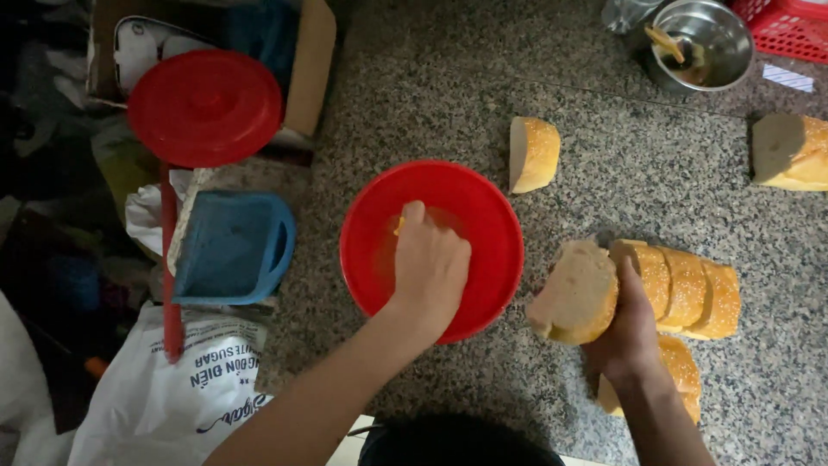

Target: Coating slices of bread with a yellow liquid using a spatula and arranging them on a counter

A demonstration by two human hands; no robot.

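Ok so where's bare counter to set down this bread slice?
Bare granite lies between the red bowl, the lone bread piece and the steel bowl, and right of the sliced loaf. Crowded: left of the bowl, by the blue scoop and sugar bag.

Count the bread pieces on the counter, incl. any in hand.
7 visible: one above the red bowl's right edge, one at the far right edge, one held in the right hand, three in a row behind it, one under the wrist. More may be hidden.
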